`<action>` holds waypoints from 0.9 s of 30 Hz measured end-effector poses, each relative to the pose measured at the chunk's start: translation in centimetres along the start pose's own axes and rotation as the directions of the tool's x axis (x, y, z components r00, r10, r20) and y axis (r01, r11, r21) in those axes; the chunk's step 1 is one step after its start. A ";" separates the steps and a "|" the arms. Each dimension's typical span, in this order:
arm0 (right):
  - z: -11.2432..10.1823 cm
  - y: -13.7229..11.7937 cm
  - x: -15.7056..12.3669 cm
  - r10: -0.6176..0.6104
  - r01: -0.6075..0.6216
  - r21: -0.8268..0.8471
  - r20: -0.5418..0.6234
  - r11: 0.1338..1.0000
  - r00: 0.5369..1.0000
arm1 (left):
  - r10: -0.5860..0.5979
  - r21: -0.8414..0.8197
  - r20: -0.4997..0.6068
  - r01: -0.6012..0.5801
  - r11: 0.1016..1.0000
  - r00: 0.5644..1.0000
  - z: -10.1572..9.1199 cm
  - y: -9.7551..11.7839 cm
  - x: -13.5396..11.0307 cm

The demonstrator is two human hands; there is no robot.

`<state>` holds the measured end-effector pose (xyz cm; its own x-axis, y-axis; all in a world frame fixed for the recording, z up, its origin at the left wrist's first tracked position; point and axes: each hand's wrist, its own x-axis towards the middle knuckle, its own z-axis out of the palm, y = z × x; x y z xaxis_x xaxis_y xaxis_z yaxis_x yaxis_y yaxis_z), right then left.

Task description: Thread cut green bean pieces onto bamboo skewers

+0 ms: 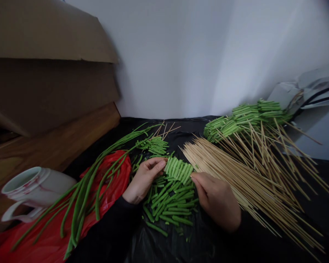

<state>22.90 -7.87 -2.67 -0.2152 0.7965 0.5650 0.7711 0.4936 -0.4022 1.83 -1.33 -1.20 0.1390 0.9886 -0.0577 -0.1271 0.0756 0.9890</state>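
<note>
Between my hands is a row of cut green bean pieces [178, 170], lying side by side like a small raft. My left hand [146, 177] pinches the row's left end between thumb and fingers. At the right end, my right hand [218, 197] has its thumb and forefinger pressed together; any skewer running through the pieces is too fine to make out. Loose cut bean pieces [172, 206] are heaped below the row on black plastic sheeting [164, 248]. Just right of my right hand lies a thick bundle of bamboo skewers [235, 175].
Finished-looking bean skewers [246, 118] are stacked at the back right, beside a grey box [318, 128]. A smaller group [156, 145] lies behind my left hand. Leftward are uncut long beans [80, 197] on a red bag [109, 197], a white mug [41, 190] and a cardboard box [52, 84].
</note>
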 end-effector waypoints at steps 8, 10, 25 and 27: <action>-0.1 0.2 0.0 -0.033 0.034 -0.077 0.004 0.996 0.999 | 0.002 0.056 0.026 -0.004 0.998 1.000 -0.4 0.2 0.1; -0.3 0.3 0.1 -0.044 0.043 -0.131 -0.007 0.990 0.999 | -0.016 0.056 0.053 0.013 0.998 0.998 -0.5 0.3 0.1; -1.5 0.5 1.3 -0.140 0.114 -0.256 -0.083 0.960 0.987 | -0.052 0.063 0.134 0.044 0.997 0.990 -0.6 1.1 -0.1; -1.6 0.3 1.4 -0.127 0.082 -0.272 -0.151 0.959 0.980 | -0.044 0.021 0.122 0.042 0.999 0.992 -0.8 1.3 -0.1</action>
<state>23.76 -7.18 -0.86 -0.2182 0.6657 0.7136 0.8846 0.4438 -0.1434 0.89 -1.23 0.01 0.2633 0.9610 -0.0842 -0.1009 0.1143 0.9883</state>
